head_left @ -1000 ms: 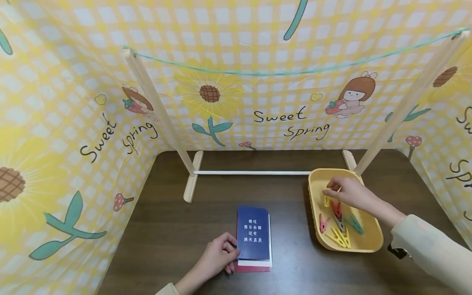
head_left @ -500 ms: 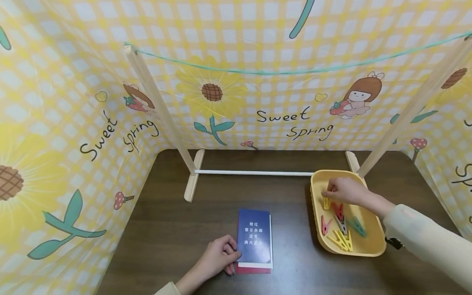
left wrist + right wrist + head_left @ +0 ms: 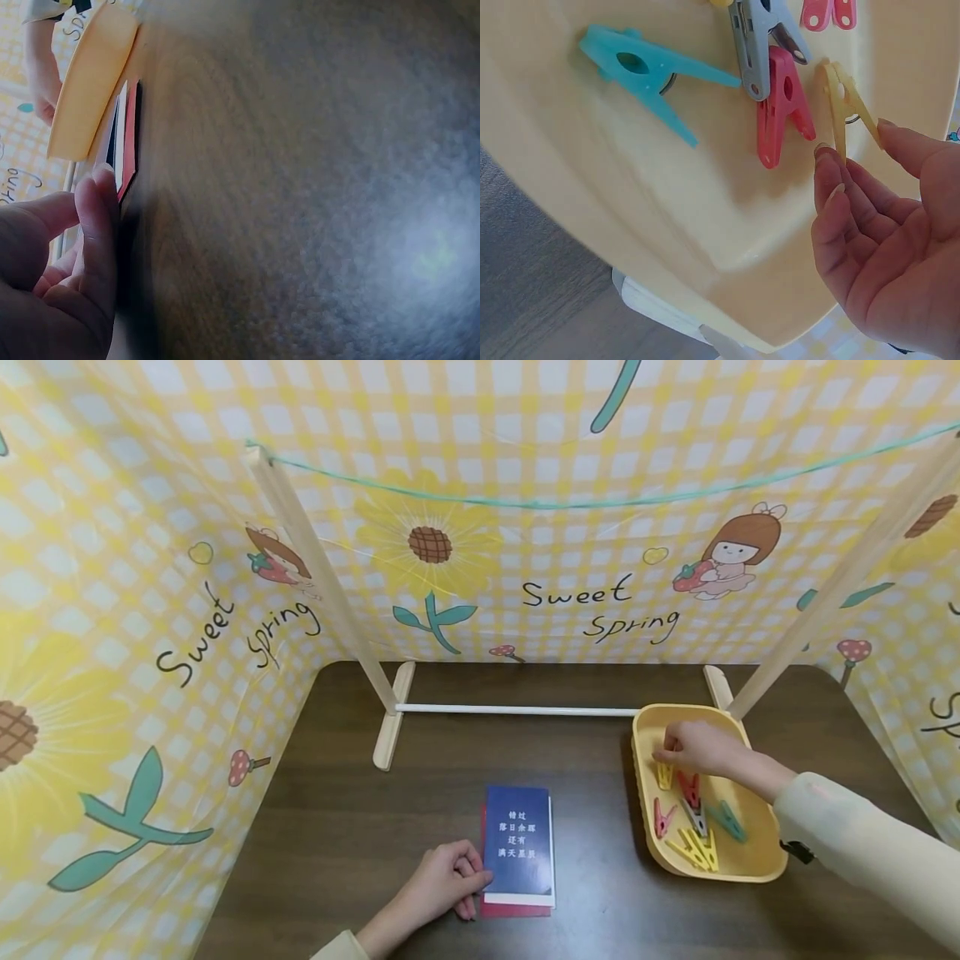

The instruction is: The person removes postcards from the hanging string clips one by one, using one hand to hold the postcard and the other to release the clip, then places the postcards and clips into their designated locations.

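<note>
My right hand (image 3: 701,747) reaches into the yellow basket (image 3: 643,810). Its thumb and fingertips pinch the spread handles of a yellow clothespin (image 3: 840,105). Close by in the basket lie a red clothespin (image 3: 784,105), a grey one (image 3: 751,52) and a teal one (image 3: 649,71). On the table, my left hand (image 3: 447,878) pinches the left edge of a dark blue card (image 3: 517,839) with white Chinese characters. Under that card show the edges of a white card (image 3: 517,900) and a red one (image 3: 516,911). The left wrist view shows this small stack edge-on.
Behind stands a wooden frame with a left post (image 3: 315,560), a right post (image 3: 847,577), a white crossbar (image 3: 517,710) and a green string (image 3: 555,506) tied across the top. A pink clothespin (image 3: 663,817) and more yellow clothespins (image 3: 697,852) lie in the basket. Checked cloth surrounds the table.
The head view has shifted slightly. My right hand stays at the yellow clothespin, with more of the clothespin showing below the fingers now. The left hand keeps its place at the cards.
</note>
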Motion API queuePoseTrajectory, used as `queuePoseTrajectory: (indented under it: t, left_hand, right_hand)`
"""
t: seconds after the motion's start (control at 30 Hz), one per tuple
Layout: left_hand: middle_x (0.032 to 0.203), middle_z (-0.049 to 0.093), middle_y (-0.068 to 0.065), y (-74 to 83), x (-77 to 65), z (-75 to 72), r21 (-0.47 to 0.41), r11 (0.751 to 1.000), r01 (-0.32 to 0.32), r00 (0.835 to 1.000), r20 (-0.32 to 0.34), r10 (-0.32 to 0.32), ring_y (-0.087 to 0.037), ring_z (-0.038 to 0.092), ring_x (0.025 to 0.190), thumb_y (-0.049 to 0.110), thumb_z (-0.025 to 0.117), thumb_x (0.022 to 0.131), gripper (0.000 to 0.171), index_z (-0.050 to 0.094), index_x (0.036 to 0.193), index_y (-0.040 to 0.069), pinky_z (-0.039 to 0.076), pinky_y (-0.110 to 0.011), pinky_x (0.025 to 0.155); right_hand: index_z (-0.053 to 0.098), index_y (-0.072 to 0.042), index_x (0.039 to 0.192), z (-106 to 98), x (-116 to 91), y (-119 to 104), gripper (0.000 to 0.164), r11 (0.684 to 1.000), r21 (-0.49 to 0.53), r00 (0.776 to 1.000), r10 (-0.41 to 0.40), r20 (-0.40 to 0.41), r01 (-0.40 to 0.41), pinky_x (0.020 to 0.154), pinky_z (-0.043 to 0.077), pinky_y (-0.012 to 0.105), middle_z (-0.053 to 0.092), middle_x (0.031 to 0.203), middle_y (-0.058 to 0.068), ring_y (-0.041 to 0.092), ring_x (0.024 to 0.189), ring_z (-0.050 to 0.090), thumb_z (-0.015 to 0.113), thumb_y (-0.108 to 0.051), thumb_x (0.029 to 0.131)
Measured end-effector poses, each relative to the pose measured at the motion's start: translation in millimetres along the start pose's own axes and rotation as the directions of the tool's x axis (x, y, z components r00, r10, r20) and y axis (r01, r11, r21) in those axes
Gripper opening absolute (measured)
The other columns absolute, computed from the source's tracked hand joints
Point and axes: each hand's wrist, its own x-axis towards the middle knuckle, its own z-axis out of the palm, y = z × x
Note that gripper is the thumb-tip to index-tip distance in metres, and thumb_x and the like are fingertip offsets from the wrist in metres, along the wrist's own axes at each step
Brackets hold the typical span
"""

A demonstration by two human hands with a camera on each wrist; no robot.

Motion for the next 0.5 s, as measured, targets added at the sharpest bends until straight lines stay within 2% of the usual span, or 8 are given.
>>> queuePoseTrajectory:
  t: [0.3, 0.4, 0.5]
  left_hand:
    - [0.066, 0.071, -0.007, -0.1, -0.4, 2.1, 0.016, 1.000, 0.006, 1.000, 0.002, -0.006, -0.009, 0.065, 0.047, 0.013, 0.074, 0.097, 0.018, 0.062, 0.088, 0.003, 0.058, -0.029, 0.045]
    - [0.068, 0.071, -0.008, 0.5, -0.2, 1.9, 0.008, 1.000, 0.012, 1.000, 0.004, -0.012, -0.011, 0.066, 0.048, 0.014, 0.071, 0.099, 0.018, 0.062, 0.089, 0.002, 0.059, -0.030, 0.046]
    - [0.070, 0.071, -0.009, 2.1, -0.1, 1.0, -0.027, 0.999, 0.023, 1.000, 0.018, -0.022, -0.018, 0.069, 0.051, 0.013, 0.068, 0.102, 0.018, 0.062, 0.091, 0.000, 0.060, -0.032, 0.048]
  right_hand:
    - [0.065, -0.010, 0.077, 1.1, -2.0, 0.2, 0.026, 0.999, 0.019, 0.998, 0.031, 0.057, -0.032, 0.050, 0.043, 0.026, 0.060, 0.059, -0.004, 0.007, 0.051, 0.052, 0.073, -0.025, 0.097]
    - [0.066, -0.009, 0.079, -0.3, -3.6, 1.6, 0.026, 0.999, 0.030, 0.998, 0.022, 0.054, -0.024, 0.050, 0.044, 0.027, 0.062, 0.060, -0.003, 0.007, 0.052, 0.053, 0.071, -0.024, 0.099]
    - [0.067, -0.007, 0.080, -1.7, -6.9, 3.3, 0.025, 0.999, 0.034, 1.000, 0.000, 0.021, -0.001, 0.051, 0.045, 0.027, 0.062, 0.062, -0.003, 0.007, 0.053, 0.054, 0.070, -0.023, 0.099]
